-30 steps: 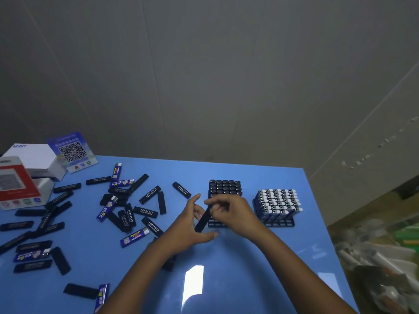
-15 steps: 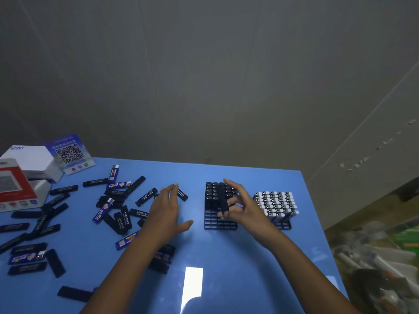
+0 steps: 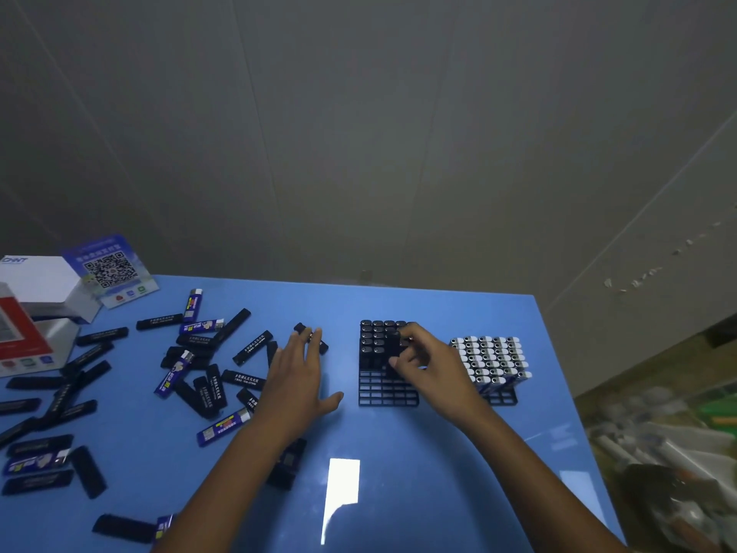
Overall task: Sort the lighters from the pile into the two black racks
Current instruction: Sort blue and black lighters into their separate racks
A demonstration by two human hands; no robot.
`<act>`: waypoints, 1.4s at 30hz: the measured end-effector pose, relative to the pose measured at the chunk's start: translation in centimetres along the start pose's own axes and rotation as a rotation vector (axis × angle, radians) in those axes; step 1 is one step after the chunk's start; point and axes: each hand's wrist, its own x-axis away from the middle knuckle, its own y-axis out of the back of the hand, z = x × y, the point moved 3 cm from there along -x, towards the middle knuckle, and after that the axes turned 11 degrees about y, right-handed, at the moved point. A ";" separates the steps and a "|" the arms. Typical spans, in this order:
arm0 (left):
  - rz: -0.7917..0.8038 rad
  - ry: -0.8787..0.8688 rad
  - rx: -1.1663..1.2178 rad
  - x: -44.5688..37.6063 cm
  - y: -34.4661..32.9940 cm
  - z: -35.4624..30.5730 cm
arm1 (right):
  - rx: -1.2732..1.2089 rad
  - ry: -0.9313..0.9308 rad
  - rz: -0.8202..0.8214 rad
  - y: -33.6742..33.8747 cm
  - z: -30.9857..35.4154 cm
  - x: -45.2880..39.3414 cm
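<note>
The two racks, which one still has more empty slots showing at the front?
The left rack, holding black lighters, under the right hand: several bare rows show. The right rack, with white-capped lighters, shows about one.

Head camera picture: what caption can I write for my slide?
Right hand seats a black lighter in the left rack; left hand reaches toward the pile.

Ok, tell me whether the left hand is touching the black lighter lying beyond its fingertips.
Touching. In the head view, the left hand lays straight fingertips across the black lighter, whose two ends show either side of them.
</note>
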 end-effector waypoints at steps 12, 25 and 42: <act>-0.053 -0.003 -0.151 -0.9 -1.5 0.0 | 0.166 -0.077 0.068 0.0 -2.4 -1.2; -0.048 0.018 -0.089 -0.7 -1.9 0.5 | 0.420 0.034 0.120 -0.3 -2.7 -1.6; 0.003 0.057 -0.054 -0.6 -1.8 1.1 | 0.592 0.171 0.100 -2.2 -3.1 -2.0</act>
